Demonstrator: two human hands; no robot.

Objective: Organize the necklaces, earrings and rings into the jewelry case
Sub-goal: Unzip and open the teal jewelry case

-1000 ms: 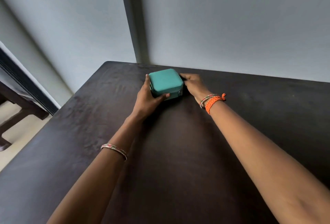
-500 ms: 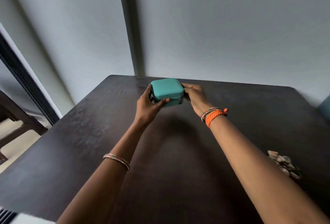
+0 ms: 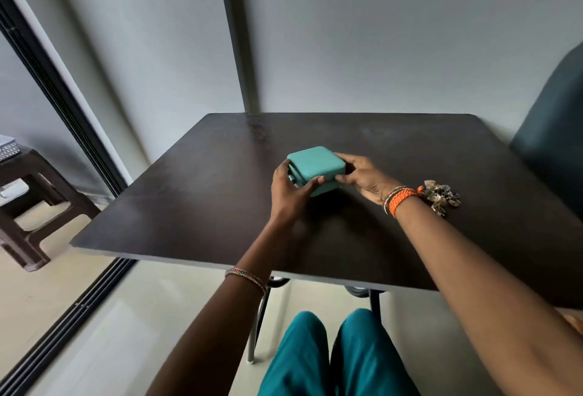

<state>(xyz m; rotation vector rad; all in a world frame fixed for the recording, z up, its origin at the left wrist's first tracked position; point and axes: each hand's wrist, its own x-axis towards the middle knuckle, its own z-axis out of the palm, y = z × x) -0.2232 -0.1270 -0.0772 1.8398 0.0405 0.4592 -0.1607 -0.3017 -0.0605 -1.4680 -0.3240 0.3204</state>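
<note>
As the case point(image 3: 316, 170) came to the middle of the dark table point(image 3: 195, 203), nearer the person than it had been a second before, both hands were wrapped around it: the left hand point(image 3: 290, 194) gripped its left side with the thumb curled over the near top edge, and the right hand point(image 3: 362, 179) grasped its right side, fingers pressed to the near corner. The teal case remained closed, its zip seam visible on the left face. A heap of jewelry point(image 3: 440, 197), out of sight a second before, now lay on the table just behind the right wrist, well within reach; its pieces were too small and tangled to tell necklaces from earrings or rings. A brown stool point(image 3: 34, 206) stood on the floor to the left, and a dark chair point(image 3: 555, 130) sat beyond the table's right edge. By appearances the sorting had not begun: the case had only been drawn into working position beside the heap, and opening it seemed the likely next step.
</note>
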